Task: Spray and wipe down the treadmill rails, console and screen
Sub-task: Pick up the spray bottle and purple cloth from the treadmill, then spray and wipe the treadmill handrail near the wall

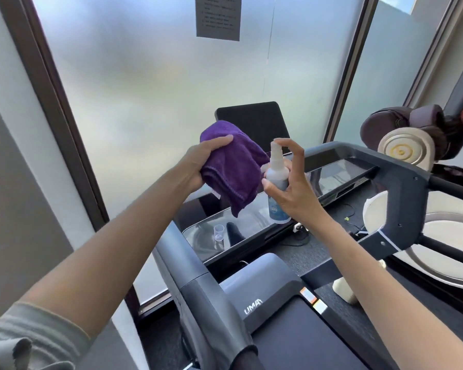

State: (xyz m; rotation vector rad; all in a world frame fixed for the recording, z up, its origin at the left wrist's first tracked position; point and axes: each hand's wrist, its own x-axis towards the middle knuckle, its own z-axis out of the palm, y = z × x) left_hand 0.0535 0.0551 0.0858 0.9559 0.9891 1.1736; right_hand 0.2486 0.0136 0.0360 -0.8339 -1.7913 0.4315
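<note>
You faced a tall frosted glass window [145, 84] in a dark brown frame [62, 108], glowing with soft daylight. A printed paper notice [218, 16] was stuck high on the pane. A grey wall [8, 209] stood at your left. Dark carpet [313, 252] covered the floor, with a thin black cable [300, 237] lying on it.

Bright backlight through frosted window [158, 84]; edge distortion.

cloth [233, 166]: purple, plain | spray bottle [277, 182]: white top, pale blue label low on body | console [340, 172]: glossy black | treadmill frame [401, 182]: dark grey | motor cover [257, 284]: grey, white lettering | small cap [218, 233]: clear | sleeve [32, 340]: grey-green | window frame [62, 108]: dark brown | notice [217, 17]: grey, dark print
</note>
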